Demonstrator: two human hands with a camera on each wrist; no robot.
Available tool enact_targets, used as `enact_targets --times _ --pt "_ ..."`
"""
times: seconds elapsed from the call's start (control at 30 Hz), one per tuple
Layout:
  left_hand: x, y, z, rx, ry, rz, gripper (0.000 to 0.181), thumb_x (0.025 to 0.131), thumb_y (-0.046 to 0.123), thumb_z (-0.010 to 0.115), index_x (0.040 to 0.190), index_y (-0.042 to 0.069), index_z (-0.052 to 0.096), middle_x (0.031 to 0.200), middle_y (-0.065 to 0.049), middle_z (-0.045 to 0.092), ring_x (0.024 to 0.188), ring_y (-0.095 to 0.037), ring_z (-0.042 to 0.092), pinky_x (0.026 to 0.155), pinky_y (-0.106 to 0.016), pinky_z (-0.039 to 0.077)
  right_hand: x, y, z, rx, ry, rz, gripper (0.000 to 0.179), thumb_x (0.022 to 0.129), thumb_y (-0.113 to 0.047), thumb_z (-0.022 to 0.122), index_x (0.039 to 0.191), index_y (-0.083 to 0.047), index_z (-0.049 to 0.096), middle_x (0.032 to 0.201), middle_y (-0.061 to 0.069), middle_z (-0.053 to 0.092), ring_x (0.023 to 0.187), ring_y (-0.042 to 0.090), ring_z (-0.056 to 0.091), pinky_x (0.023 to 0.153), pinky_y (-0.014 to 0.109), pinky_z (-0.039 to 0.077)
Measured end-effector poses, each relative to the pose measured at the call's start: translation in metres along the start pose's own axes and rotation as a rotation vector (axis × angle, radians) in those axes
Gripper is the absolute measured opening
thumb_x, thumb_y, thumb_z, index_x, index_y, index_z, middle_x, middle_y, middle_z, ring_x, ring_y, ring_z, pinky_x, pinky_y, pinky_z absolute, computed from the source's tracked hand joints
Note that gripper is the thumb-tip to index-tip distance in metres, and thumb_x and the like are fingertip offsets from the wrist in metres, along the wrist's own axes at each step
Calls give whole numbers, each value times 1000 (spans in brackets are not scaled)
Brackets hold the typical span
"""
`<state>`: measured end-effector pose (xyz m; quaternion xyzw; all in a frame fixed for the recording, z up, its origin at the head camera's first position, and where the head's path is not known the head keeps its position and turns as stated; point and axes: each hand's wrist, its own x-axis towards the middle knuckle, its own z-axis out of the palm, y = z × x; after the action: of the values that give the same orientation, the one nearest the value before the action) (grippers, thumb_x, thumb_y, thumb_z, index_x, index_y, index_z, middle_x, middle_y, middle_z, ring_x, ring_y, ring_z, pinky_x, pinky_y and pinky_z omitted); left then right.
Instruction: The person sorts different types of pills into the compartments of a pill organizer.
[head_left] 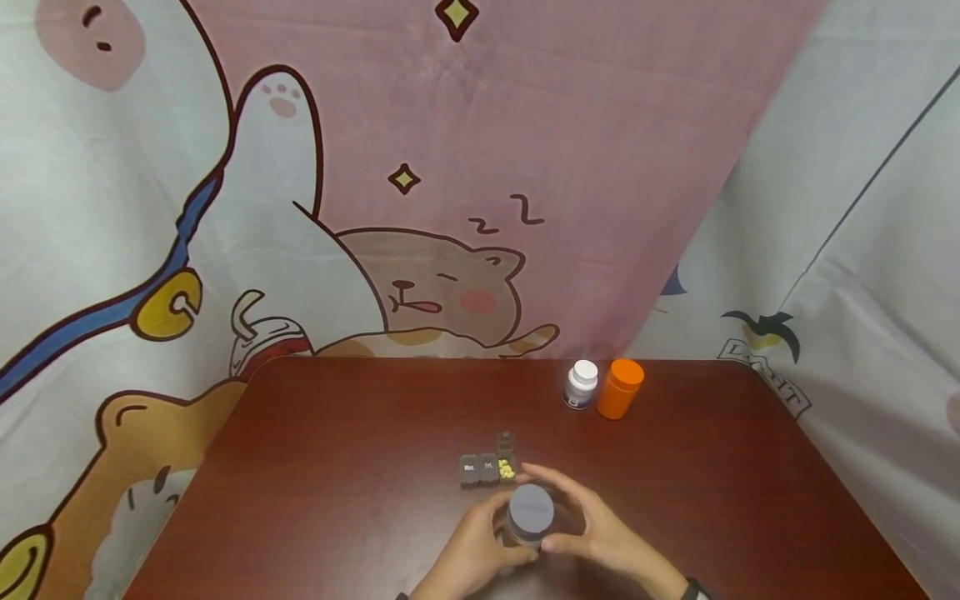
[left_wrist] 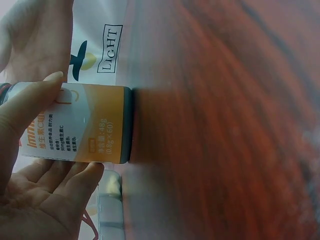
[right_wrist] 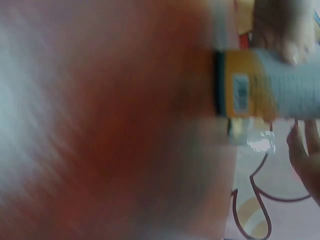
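Observation:
A bottle with a grey lid (head_left: 531, 509) stands upright between both hands. Its label (left_wrist: 75, 122) is white and orange with printed text, and the base is dark. My left hand (head_left: 474, 537) grips it, thumb across the label and fingers at the far side. The right hand (head_left: 592, 525) curves loosely beside it, thumb tip close to the bottle and index finger reaching past its far side; contact is unclear. Just beyond the hands lies a small pill organizer (head_left: 478, 470) with one lid raised, showing yellow pills (head_left: 507, 469). Motion blurs the right wrist view.
At the back right of the brown table (head_left: 337, 467) stand a white bottle (head_left: 581, 384) and an orange bottle (head_left: 621, 389), side by side. A printed cartoon curtain (head_left: 450, 125) hangs behind the table and along its sides.

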<state>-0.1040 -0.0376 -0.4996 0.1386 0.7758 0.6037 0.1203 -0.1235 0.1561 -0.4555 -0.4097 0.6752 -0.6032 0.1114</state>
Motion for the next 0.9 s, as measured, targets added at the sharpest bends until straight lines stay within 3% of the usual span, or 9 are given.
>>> enact_targets --times 0.2,0.37,0.5,0.67,0.8,0.9 --pt "1 1 -1 22 24 4 76 61 19 81 126 4 46 124 -7 51 112 -24 49 91 -33 42 11 18 -26 84 -245 41 66 78 6 60 136 3 29 133 19 41 122 31 38 101 39 29" --pt "1 -1 0 -1 15 -3 78 60 19 82 127 3 45 125 -9 50 112 -25 49 89 -31 43 18 24 -31 50 -287 103 61 78 -5 66 132 -2 40 131 12 46 119 27 42 98 40 32" --pt "1 -3 2 -35 3 -17 78 60 19 82 127 5 45 125 -7 50 112 -25 49 88 -29 44 12 23 -25 -73 -195 135 61 75 -13 71 129 -7 45 126 5 51 115 22 46 97 35 35" --pt "1 -4 1 -24 0 -21 75 61 21 82 126 7 46 125 -6 50 113 -26 48 88 -32 44 -1 19 -10 -254 9 180 63 71 -25 74 127 -14 49 123 -4 53 116 17 46 95 31 36" --pt "1 -5 1 -2 9 9 66 62 24 81 121 14 52 118 3 54 111 -19 49 90 -30 42 -8 13 9 -562 243 177 61 64 -43 75 118 -26 54 119 -9 54 110 12 47 89 37 41" --pt "0 -5 1 8 18 55 62 63 27 80 118 15 54 114 6 56 109 -14 50 91 -28 41 -9 8 22 -751 384 227 61 58 -55 74 111 -33 54 115 -12 55 107 9 46 85 40 41"
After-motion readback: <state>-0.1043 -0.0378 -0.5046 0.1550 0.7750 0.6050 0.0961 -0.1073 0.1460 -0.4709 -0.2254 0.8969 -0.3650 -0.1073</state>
